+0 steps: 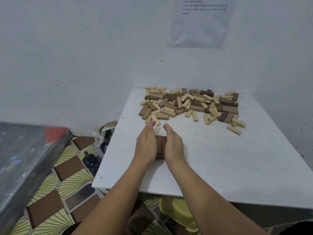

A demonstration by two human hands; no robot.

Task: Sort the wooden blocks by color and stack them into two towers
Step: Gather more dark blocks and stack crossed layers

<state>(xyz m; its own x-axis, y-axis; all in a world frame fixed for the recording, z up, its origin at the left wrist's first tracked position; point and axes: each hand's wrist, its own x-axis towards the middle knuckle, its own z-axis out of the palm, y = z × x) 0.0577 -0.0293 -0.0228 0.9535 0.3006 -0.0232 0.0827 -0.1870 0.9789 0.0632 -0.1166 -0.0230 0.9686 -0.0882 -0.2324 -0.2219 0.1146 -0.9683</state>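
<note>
A low stack of dark brown wooden blocks (160, 147) stands on the white table (220, 167), left of its middle. My left hand (146, 145) lies flat against the stack's left side, fingers straight. My right hand (172, 145) presses its right side the same way. The hands hide most of the stack; I can make out two blocks side by side on top. A loose pile of mixed light and dark blocks (189, 106) is spread along the table's far edge by the wall.
The wall stands right behind the table, with a printed sheet (201, 22) on it. A bag (105, 133) and a dark bottle (91, 162) sit on the patterned floor by the table's left edge. A yellow object (177, 211) lies under the front edge.
</note>
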